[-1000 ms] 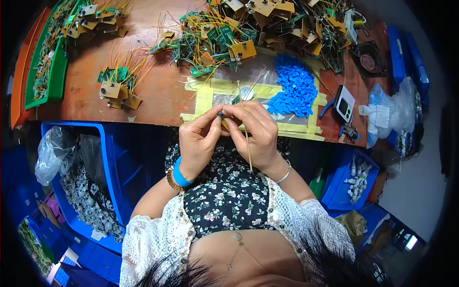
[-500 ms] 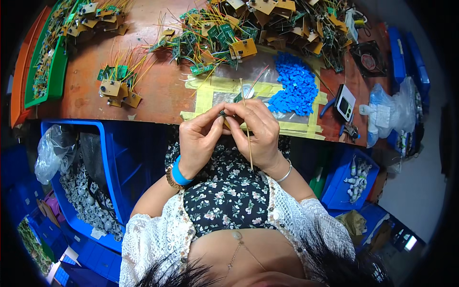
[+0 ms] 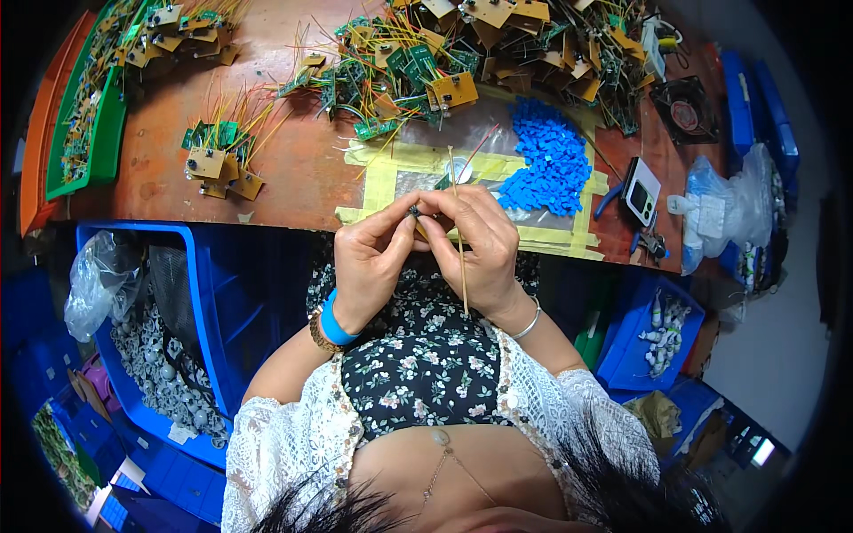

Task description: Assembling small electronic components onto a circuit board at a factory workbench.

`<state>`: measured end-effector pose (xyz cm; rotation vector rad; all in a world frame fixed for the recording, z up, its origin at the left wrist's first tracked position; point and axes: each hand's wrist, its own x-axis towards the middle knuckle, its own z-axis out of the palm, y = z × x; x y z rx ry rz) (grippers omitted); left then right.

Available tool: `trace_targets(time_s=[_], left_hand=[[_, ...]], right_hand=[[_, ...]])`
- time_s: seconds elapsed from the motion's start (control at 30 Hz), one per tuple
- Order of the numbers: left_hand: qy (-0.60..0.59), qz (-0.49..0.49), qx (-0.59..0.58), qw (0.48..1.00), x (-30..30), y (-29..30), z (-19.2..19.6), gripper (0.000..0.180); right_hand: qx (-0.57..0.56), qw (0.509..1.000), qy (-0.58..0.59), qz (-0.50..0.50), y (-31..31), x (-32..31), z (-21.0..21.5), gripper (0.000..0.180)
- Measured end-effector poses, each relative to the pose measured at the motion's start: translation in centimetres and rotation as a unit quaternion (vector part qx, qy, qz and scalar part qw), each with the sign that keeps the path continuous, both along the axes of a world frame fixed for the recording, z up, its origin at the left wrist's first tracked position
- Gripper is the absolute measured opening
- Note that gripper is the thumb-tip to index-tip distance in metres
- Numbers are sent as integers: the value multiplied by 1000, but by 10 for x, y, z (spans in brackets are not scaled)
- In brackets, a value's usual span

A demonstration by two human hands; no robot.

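Note:
My left hand (image 3: 370, 262) and my right hand (image 3: 475, 249) meet fingertip to fingertip at the table's near edge, pinching a small dark part (image 3: 413, 211) between them. A thin yellow wire (image 3: 456, 222) runs up and down through my right hand's fingers. A blue band sits on my left wrist, a thin bangle on my right. Just beyond the hands lies a clear sheet taped down with yellow tape (image 3: 382, 173), and a heap of small blue parts (image 3: 546, 164) rests on its right side.
Piles of green and tan circuit boards with yellow wires (image 3: 426, 62) cover the back of the wooden table (image 3: 302, 169), with a smaller pile (image 3: 218, 155) at left. A green tray (image 3: 98, 142) stands far left. Blue bins (image 3: 195, 293) sit below, and a small meter (image 3: 641, 189) at right.
The yellow wire now sticks up straighter above my right hand. Both hands stay together at the same spot, fingers shifted only slightly.

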<state>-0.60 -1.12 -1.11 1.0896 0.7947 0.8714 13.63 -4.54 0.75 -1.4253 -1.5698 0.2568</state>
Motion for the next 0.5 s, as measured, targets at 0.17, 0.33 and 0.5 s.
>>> trace_targets(time_s=[0.17,0.33,0.5], left_hand=[[4,2,8,1000,0,-1,0,30],[-3,3,8,1000,-1,0,0,30],[-29,-6,-10,1000,-4,4,2,28]], right_hand=[[0,1000,-3,-3,-1,0,0,31],[3,1000,0,-1,0,1,2,32],[-1,1000,2,3,-1,0,3,34]])
